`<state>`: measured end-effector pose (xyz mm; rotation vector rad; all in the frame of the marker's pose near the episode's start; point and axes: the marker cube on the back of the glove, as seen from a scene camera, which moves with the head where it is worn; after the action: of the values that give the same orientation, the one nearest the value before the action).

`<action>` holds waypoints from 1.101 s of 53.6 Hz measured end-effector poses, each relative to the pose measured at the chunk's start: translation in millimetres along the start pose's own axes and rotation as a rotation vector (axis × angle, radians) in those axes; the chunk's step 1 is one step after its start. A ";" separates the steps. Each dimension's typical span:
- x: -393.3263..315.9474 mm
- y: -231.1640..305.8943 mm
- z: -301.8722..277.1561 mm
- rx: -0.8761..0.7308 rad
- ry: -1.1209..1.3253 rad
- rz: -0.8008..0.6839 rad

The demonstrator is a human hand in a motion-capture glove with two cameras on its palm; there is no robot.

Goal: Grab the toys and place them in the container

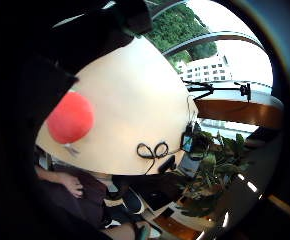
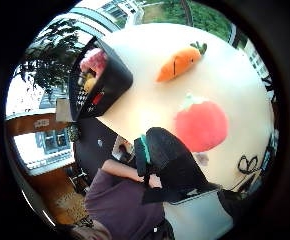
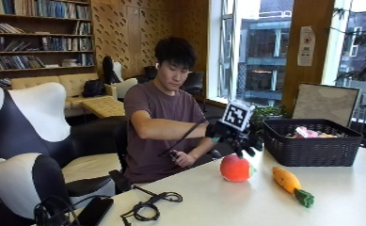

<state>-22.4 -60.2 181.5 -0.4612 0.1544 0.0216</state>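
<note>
Red and round, the tomato (image 3: 235, 168) sits just under his spread-fingered, empty right hand (image 3: 240, 141); a glancing touch could roll it away from the basket (image 3: 307, 150).

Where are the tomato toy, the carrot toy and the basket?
tomato (image 3: 235, 168), outside view, middle of its red body
carrot (image 3: 286, 180), outside view, its orange body
basket (image 3: 307, 150), outside view, its front wall

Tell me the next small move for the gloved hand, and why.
Probably lower the gloved right hand onto the red tomato toy and close the fingers round it. The hand hovers just above it with fingers spread, holding nothing, and this toy lies nearer than the carrot toy. Both are still on the table, outside the black basket.
</note>
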 end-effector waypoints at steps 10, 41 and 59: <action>-26.0 6.2 114.9 -0.244 0.011 -0.118; -18.1 -39.0 66.7 0.085 -0.371 -0.155; -34.6 -47.3 -126.4 0.300 -0.266 -0.132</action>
<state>-72.0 -158.3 95.9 -0.1655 -0.1334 -0.0685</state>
